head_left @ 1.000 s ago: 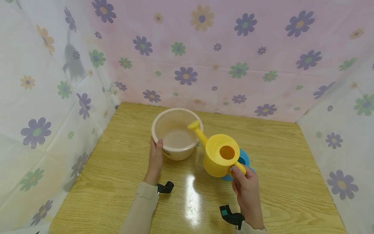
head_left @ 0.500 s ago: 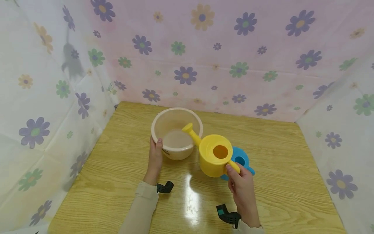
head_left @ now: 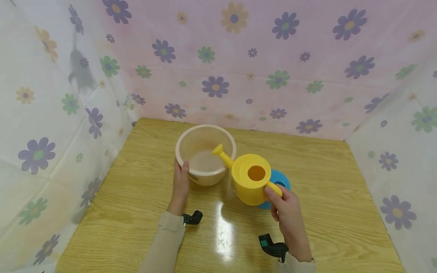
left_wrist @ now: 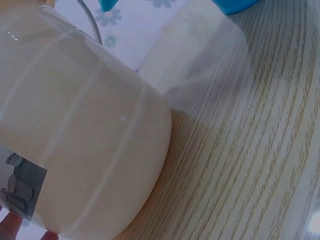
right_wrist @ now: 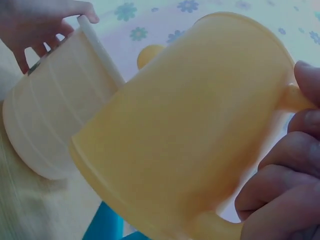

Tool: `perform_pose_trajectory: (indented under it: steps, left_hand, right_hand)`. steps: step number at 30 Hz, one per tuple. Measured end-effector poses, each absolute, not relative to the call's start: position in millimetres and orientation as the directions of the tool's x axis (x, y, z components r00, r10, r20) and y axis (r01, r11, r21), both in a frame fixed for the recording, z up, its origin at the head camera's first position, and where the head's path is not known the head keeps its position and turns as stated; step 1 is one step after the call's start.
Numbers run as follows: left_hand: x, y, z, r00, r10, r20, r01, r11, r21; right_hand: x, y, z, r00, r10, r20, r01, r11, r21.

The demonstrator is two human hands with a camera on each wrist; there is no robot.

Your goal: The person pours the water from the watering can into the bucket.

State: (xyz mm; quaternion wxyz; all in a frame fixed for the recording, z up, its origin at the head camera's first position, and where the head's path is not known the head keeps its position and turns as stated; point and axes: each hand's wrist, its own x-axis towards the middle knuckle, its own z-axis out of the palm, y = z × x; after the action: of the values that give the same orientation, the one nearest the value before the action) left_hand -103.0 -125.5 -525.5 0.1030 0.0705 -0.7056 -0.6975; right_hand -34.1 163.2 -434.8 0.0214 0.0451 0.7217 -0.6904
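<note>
A cream bucket (head_left: pixel 209 179) stands on the table at the middle left. My left hand (head_left: pixel 180 184) grips its near-left rim, thumb over the edge and fingers along the outer wall; the right wrist view also shows this left hand (right_wrist: pixel 47 22). A yellow watering can (head_left: pixel 250 191) is in my right hand (head_left: pixel 290 214), whose fingers (right_wrist: pixel 280 185) curl round the handle. Its spout (head_left: pixel 223 156) reaches over the bucket's right rim, the rose above the opening. The can is held in the air, slightly tilted. Behind it, a blue object (head_left: pixel 282 179) is mostly hidden.
A wood-grain table (head_left: pixel 334 212) lies under everything. Flower-print cloth (head_left: pixel 218 57) walls it in at the back and both sides. A black wrist mount (head_left: pixel 192 218) sits by the left cuff, another black mount (head_left: pixel 273 246) by the right.
My right hand has brought the watering can a little left, so its spout reaches farther over the bucket. The left hand keeps its grip on the rim.
</note>
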Motion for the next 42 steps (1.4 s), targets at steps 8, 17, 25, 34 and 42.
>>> perform_pose_trajectory:
  steps: [8, 17, 25, 34, 42]
  left_hand:
    - [-104, -124, -526, -0.965, -0.260, 0.047, 0.040, 0.034, 0.999]
    - [-102, -127, -528, -0.962, -0.269, 0.049, 0.040, 0.039, 0.998]
    - [-103, -126, -528, -0.965, -0.260, 0.031, 0.028, 0.015, 0.999]
    - [-104, -126, -526, -0.965, -0.260, 0.040, 0.036, 0.022, 0.999]
    - [-105, -126, -528, -0.962, -0.272, 0.011, 0.005, 0.024, 1.000]
  right_hand:
    - [-40, 167, -419, -0.994, 0.008, -0.105, 0.104, 0.173, -0.979]
    - [-50, 171, -405, -0.990, -0.124, -0.065, 0.012, 0.393, -0.919]
    - [-59, 176, -393, -0.977, -0.207, 0.058, -0.174, 0.603, -0.779]
    - [-63, 177, -384, -0.976, -0.189, 0.105, -0.213, 0.747, -0.630]
    - [-68, 176, -388, -0.973, -0.175, 0.151, -0.231, 0.695, -0.681]
